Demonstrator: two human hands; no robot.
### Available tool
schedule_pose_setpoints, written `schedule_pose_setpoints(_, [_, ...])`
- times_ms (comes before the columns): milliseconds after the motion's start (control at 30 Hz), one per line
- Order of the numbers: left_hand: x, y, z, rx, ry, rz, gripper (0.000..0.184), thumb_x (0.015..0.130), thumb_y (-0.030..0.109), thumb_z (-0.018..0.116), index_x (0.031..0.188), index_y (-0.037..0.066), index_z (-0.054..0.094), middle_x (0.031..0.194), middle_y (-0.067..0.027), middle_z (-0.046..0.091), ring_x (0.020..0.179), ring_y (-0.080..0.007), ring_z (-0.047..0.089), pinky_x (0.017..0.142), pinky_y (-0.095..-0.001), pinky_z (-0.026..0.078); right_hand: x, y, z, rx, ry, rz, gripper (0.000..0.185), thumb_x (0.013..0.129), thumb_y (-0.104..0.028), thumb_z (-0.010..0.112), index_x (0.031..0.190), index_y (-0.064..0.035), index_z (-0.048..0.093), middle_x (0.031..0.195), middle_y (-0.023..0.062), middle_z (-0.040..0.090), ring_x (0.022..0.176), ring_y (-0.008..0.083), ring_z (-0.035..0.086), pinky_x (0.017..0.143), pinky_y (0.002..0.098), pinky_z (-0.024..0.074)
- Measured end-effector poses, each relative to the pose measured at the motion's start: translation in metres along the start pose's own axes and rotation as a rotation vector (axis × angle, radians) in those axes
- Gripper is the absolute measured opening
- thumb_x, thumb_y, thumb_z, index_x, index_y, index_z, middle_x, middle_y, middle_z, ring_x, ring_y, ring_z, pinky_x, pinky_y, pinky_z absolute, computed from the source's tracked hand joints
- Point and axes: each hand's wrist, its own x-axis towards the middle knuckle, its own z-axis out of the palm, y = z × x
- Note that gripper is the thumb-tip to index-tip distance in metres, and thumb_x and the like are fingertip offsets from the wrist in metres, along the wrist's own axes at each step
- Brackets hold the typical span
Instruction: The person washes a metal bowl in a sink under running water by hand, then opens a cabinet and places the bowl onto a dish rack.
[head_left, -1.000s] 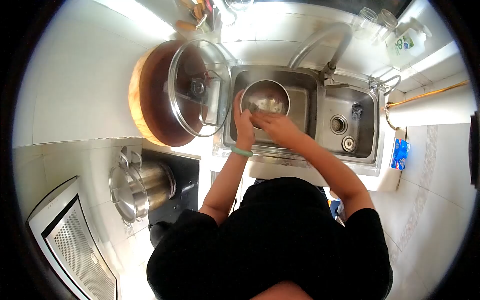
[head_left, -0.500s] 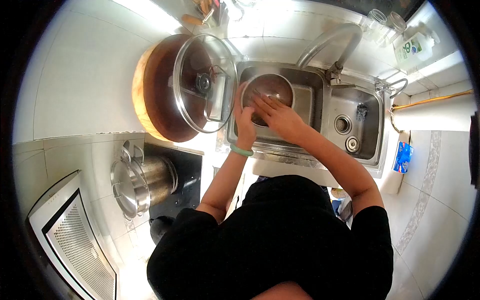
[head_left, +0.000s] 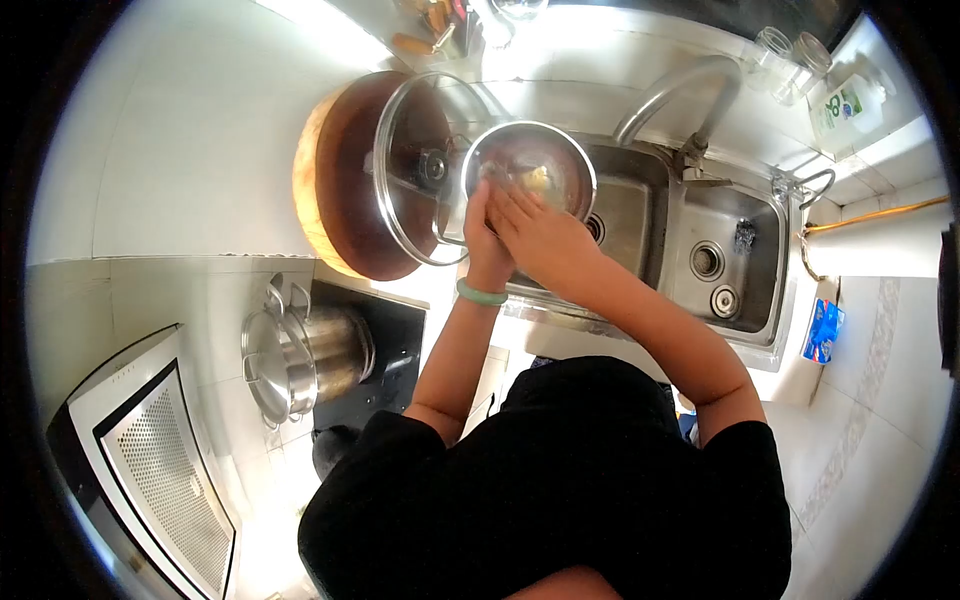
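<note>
A round metal bowl (head_left: 572, 170) with a shiny rim is tilted over the left part of the sink. My left hand (head_left: 487, 245) grips its near left side, and a pale green bangle (head_left: 482, 293) circles that wrist. Over the near rim reaches my right hand (head_left: 548, 240), its fingers stretched out into the bowl. Reddish-brown contents with a pale yellowish spot show inside, but I cannot make out what they are. The right fingertips lie close to the left fingers.
A glass lid (head_left: 385, 190) leans against a thick round wooden board (head_left: 350, 180) on the left. A lidded steel pot (head_left: 320, 355) stands on the black cooktop (head_left: 395, 330). The curved faucet (head_left: 670, 85) rises behind the double sink (head_left: 655, 215). A blue packet (head_left: 823, 330) lies at right.
Both hands have lifted the bowl up out of the left basin and slightly left, so it looks larger and overlaps the lid's edge. The whole view has shifted a little.
</note>
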Motion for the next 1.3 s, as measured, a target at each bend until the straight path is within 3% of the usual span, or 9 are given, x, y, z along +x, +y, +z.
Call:
schedule_pose_setpoints(133, [0.007, 0.013, 0.001, -0.108, 0.035, -0.071, 0.034, 0.084, 0.028, 0.048, 0.102, 0.001, 0.057, 0.097, -0.012, 0.062, 0.09, -0.0247, 0.059, 0.082, -0.0375, 0.046, 0.01, -0.001, -0.024, -0.182, -0.467, 0.044, 0.035, 0.074, -0.006, 0.053, 0.107, 0.0063, 0.056, 0.105, 0.0177, 0.06, 0.104, 0.0273, 0.056, 0.091, 0.0369, 0.0457])
schedule_pose_setpoints(267, [0.019, 0.038, -0.011, 0.14, -0.015, 0.047, 0.028, 0.087, 0.019, 0.044, 0.102, -0.002, 0.056, 0.095, -0.0111, 0.059, 0.09, -0.0207, 0.059, 0.081, -0.0323, 0.047, 0.008, 0.045, -0.039, -0.414, 0.023, -0.219, 0.026, 0.07, -0.009, 0.057, 0.092, 0.0045, 0.063, 0.096, 0.0113, 0.063, 0.095, 0.0242, 0.061, 0.085, 0.035, 0.0485])
schedule_pose_setpoints(433, [0.005, 0.001, 0.03, 0.152, 0.135, 0.426, 0.017, 0.08, 0.016, 0.049, 0.09, 0.004, 0.056, 0.087, -0.0052, 0.057, 0.081, -0.018, 0.058, 0.074, -0.0317, 0.048, 0.007, 0.033, -0.032, -0.186, -0.08, -0.137, 0.03, 0.068, -0.009, 0.058, 0.094, 0.0041, 0.063, 0.092, 0.0097, 0.065, 0.09, 0.0249, 0.062, 0.086, 0.036, 0.0477])
schedule_pose_setpoints(533, [0.018, -0.024, -0.027, 0.926, 0.049, 0.74, 0.018, 0.08, 0.013, 0.047, 0.094, 0.004, 0.054, 0.091, -0.0058, 0.056, 0.081, -0.0178, 0.057, 0.071, -0.0327, 0.048, 0.005, 0.036, -0.03, -0.034, -0.122, -0.108, 0.028, 0.067, -0.008, 0.058, 0.093, 0.0019, 0.063, 0.092, 0.0098, 0.065, 0.089, 0.0238, 0.062, 0.084, 0.0353, 0.0479])
schedule_pose_setpoints(700, [0.009, 0.012, 0.024, 0.127, -0.033, 0.27, 0.055, 0.076, -0.002, 0.039, 0.13, 0.0, 0.032, 0.117, -0.0114, 0.046, 0.101, -0.0196, 0.05, 0.087, -0.0284, 0.04, -0.002, 0.06, -0.015, -0.43, 0.138, -0.215, 0.02, 0.067, -0.008, 0.058, 0.085, -0.0013, 0.062, 0.088, 0.0111, 0.063, 0.089, 0.0231, 0.061, 0.085, 0.0362, 0.0462])
schedule_pose_setpoints(900, [0.006, 0.023, 0.025, 0.558, -0.069, 0.398, 0.079, 0.063, -0.018, 0.036, 0.137, 0.009, 0.027, 0.134, -0.0128, 0.031, 0.122, -0.023, 0.036, 0.102, -0.0312, 0.031, -0.008, 0.062, -0.034, 0.15, -0.082, -0.099, 0.022, 0.069, -0.009, 0.064, 0.089, -0.0016, 0.065, 0.096, 0.0108, 0.063, 0.089, 0.0244, 0.061, 0.082, 0.0347, 0.0471])
schedule_pose_setpoints(1000, [-0.003, 0.038, 0.035, 0.501, -0.029, 0.368, 0.08, 0.062, -0.019, 0.036, 0.137, 0.01, 0.027, 0.133, -0.0131, 0.033, 0.12, -0.0234, 0.039, 0.097, -0.0298, 0.037, -0.011, 0.06, -0.039, 0.643, 0.171, 0.346, 0.033, 0.072, -0.015, 0.071, 0.099, 0.0004, 0.059, 0.092, 0.0124, 0.063, 0.085, 0.0259, 0.062, 0.076, 0.0335, 0.0479])
schedule_pose_setpoints(1100, [-0.003, 0.045, 0.032, 0.502, -0.01, 0.449, 0.08, 0.062, -0.02, 0.036, 0.136, 0.01, 0.027, 0.131, -0.0133, 0.036, 0.117, -0.0243, 0.043, 0.093, -0.0286, 0.04, 0.002, 0.057, -0.024, 0.655, 0.311, 0.718, 0.044, 0.069, -0.017, 0.074, 0.105, -0.0001, 0.056, 0.098, 0.0154, 0.062, 0.09, 0.0276, 0.061, 0.08, 0.0342, 0.0467])
schedule_pose_setpoints(1300, [-0.012, 0.052, 0.033, 0.61, -0.05, 0.495, 0.076, 0.064, -0.02, 0.037, 0.134, 0.008, 0.03, 0.127, -0.0119, 0.042, 0.117, -0.022, 0.044, 0.096, -0.0299, 0.037, 0.039, 0.053, -0.007, 0.538, 0.318, 0.6, 0.038, 0.075, -0.006, 0.065, 0.111, -0.0008, 0.052, 0.106, 0.0213, 0.058, 0.098, 0.0355, 0.057, 0.08, 0.0391, 0.0452])
